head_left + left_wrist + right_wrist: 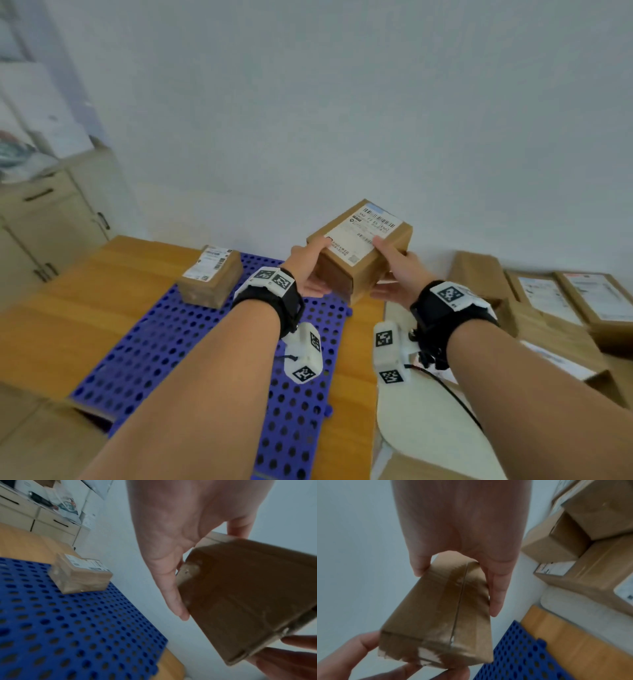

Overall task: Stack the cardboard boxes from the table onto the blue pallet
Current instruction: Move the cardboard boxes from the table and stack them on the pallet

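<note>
A taped cardboard box [363,248] with a white shipping label hangs in the air above the far right corner of the blue perforated pallet [191,342]. My left hand [310,270] grips its left end, thumb on top and fingers underneath. My right hand [394,274] grips the right side the same way. The left wrist view shows the box's brown underside [243,595]; the right wrist view shows its taped end [440,615]. A second labelled box [210,277] lies on the pallet's far left corner, also in the left wrist view [80,573].
The pallet lies on a wooden table [51,325] against a pale wall. Several more cardboard boxes [555,308] are piled on a white table at the right [583,547]. A cabinet with drawers [44,233] stands at the left.
</note>
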